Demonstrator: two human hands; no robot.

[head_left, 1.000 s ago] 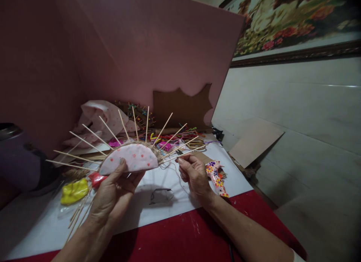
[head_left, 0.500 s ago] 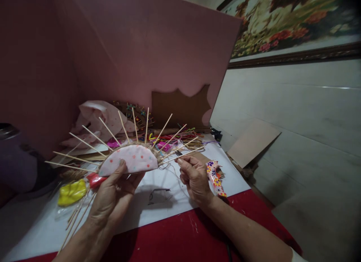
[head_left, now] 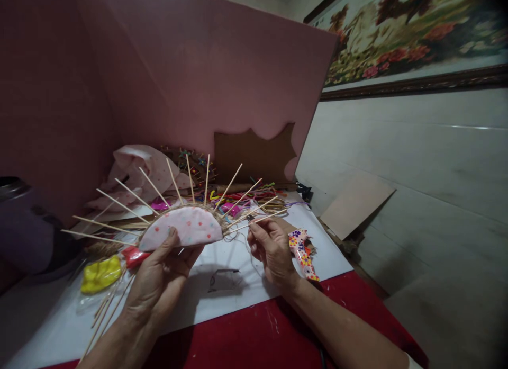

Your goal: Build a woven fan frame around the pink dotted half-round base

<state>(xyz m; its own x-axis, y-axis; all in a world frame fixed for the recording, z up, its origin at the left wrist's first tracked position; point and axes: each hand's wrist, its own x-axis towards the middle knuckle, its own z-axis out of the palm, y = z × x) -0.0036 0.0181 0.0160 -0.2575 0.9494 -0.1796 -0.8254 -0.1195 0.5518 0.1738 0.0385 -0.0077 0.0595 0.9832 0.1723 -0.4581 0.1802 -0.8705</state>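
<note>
Holds a half-round padded piece (head_left: 188, 228) above the white-covered surface (head_left: 194, 308), flat side down and curved edge up. Grips it at the lower left with the left hand (head_left: 159, 273), pressing the thumb against the dotted pale pink cloth face and reaching underneath with the other fingers. Pinches the lowest right-hand stick (head_left: 238, 227) between thumb and forefinger of the right hand (head_left: 272, 252), well apart from the left. Curls the remaining right fingers in toward the palm.

Shows a fan of thin pale sticks (head_left: 207, 181) spreading outward from the curved edge, with a brown fibrous trim (head_left: 221, 221) around the same curve.

Has a red packet (head_left: 134, 256) just beside the left hand, then a yellow packet (head_left: 101, 273) farther left, with loose sticks (head_left: 99, 318) near the left forearm. Has a flower-patterned, gun-shaped tool (head_left: 304, 255) lying just beside the right hand. Casts a shadow on the white covering below the piece, around a small dark item (head_left: 226, 271) too dim to identify.

Farther back, includes a magenta packet (head_left: 230, 208) among colourful strands, crumpled dotted cloth (head_left: 138, 165) on the left, and brown cardboard (head_left: 254, 154) with a scalloped edge, standing against the pink panel (head_left: 214, 83). At far left, includes a purple flask (head_left: 24, 226).
</note>
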